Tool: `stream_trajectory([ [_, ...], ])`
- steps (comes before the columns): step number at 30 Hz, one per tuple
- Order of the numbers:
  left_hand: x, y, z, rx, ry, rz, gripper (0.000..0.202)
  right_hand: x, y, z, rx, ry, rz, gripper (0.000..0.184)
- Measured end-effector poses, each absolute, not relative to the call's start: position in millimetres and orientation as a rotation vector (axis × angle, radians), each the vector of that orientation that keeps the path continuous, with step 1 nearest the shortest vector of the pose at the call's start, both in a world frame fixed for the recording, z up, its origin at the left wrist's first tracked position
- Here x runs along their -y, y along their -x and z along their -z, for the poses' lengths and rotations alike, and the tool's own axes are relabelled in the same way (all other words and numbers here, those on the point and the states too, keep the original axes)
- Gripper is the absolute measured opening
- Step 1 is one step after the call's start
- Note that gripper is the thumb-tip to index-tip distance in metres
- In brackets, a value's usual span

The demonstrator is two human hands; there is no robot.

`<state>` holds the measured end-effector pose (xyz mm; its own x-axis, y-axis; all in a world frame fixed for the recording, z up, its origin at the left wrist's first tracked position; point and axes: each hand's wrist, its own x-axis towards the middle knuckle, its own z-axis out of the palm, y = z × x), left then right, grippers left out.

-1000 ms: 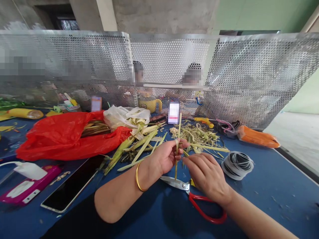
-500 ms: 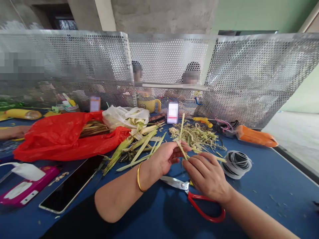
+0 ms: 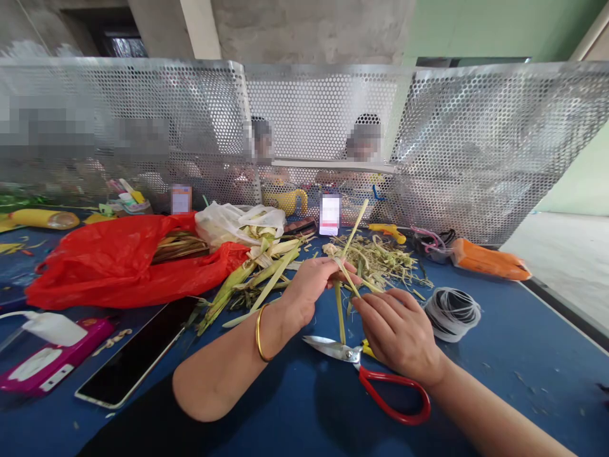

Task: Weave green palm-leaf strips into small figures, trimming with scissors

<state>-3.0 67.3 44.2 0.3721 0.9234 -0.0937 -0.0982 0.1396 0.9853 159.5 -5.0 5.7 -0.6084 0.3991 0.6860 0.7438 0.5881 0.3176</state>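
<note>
Left hand (image 3: 311, 282): fingers pinched shut on a pale green leaf strip (image 3: 339, 311). Right hand (image 3: 399, 330): thumb and forefinger closed on the same strip, just right of and below the left. The hands are close together and joined only through the strip, which is held off the blue table (image 3: 523, 355).

Below the hands: scissors (image 3: 371, 374) with red handles lie flat, blade tip just under the strip's lower end. Right of the right hand: coil of cord (image 3: 451, 311). Beyond both hands: heap of leaf trimmings (image 3: 380, 257).

Containers, left of the left hand:
- white plastic bag (image 3: 238, 222), mouth open, holds pale leaf pieces.
- red plastic bag (image 3: 118, 260), holds a bundle of darker leaves (image 3: 178, 244). Loose green leaves (image 3: 257, 279) spill between the bags and the left hand.

Further left: dark phone (image 3: 137, 355) and pink device (image 3: 47, 368). Far side: perforated metal screen (image 3: 323, 114).

Change from half a second ago: the strip's upper end is higher and leans further right. Its lower end now hangs down to the scissors. The left hand has risen slightly.

Strip long axis: near upright in view. The upper end points away from the person and tilts right, the lower end points toward the person.
</note>
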Motion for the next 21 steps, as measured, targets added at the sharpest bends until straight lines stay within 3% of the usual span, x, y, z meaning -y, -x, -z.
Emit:
stream_trajectory([
  [21, -71.4, 9.9, -41.5, -0.763, -1.19, -0.844, 0.021, 7.0, -158.0, -8.2, 2.242, 0.917, 0.818, 0.022],
])
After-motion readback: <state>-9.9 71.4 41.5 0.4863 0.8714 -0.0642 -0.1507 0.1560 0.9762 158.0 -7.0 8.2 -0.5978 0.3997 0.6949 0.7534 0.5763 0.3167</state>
